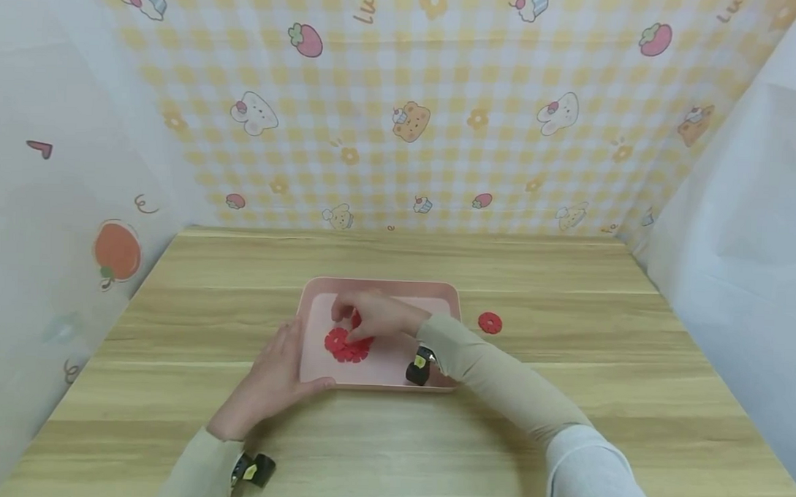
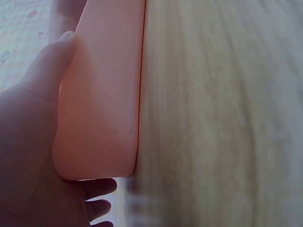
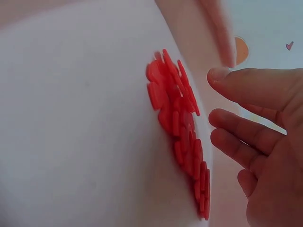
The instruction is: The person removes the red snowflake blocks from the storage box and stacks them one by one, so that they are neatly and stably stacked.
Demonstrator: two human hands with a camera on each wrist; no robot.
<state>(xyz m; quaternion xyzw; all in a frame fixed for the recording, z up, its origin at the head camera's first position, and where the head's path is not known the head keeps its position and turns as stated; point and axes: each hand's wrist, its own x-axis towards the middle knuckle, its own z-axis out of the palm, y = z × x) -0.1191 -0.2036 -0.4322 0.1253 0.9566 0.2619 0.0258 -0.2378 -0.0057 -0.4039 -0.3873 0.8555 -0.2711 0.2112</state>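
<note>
Head: pink tray (image 1: 383,372), red discs (image 1: 348,351) inside — left hand (image 1: 271,376) unclenched alongside, right hand (image 1: 377,315) loose above

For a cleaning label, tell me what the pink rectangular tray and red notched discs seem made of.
Pink rectangular tray: probably smooth, satin plastic, given its seamless rounded corners. Red notched discs: likely plastic, fairly matte, with even colour and crisp slots.

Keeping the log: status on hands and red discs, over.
Left hand touching pink tray. Right hand at red discs. Stray disc on table; no obstruction seen.
</note>
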